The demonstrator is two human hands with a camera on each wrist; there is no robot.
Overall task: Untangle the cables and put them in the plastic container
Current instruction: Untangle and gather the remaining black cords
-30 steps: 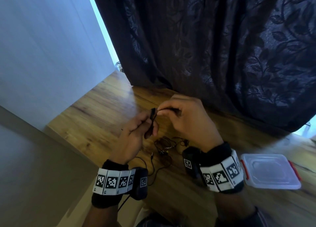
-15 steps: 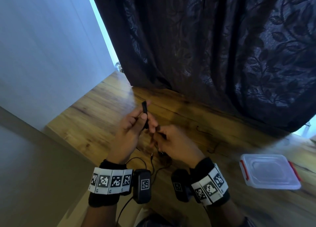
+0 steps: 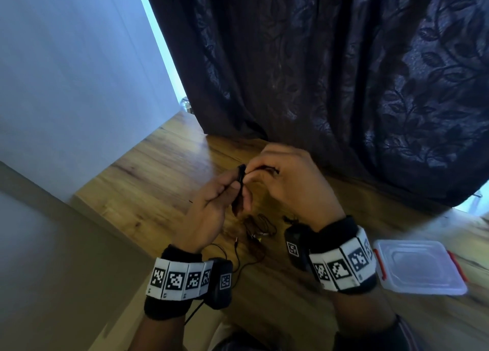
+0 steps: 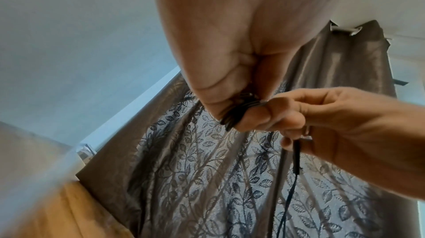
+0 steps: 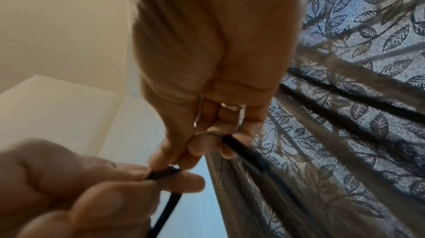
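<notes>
A wooden counter (image 3: 148, 192) abuts a dark leaf-patterned curtain (image 3: 344, 72); the lidded plastic container (image 3: 420, 267) sits at its right end. The left hand (image 3: 209, 213) and right hand (image 3: 293, 184) each pinch the black cable (image 3: 240, 177) above a loose tangle (image 3: 258, 227). Only the right wrist view shows a ring (image 5: 231, 107).

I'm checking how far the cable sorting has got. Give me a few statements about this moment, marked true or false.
1. Both hands hold the black cable. True: the left hand and the right hand pinch the black cable between them, above the table.
2. The plastic container is open. False: the plastic container lies with its lid on.
3. Some cables lie loose on the table. True: a tangle of cables lies below the hands.
4. The container sits on the person's left. False: it is on the right, beside the right wrist.
5. The left hand rests flat on the table. False: it is raised, with its grip on the cable.
</notes>
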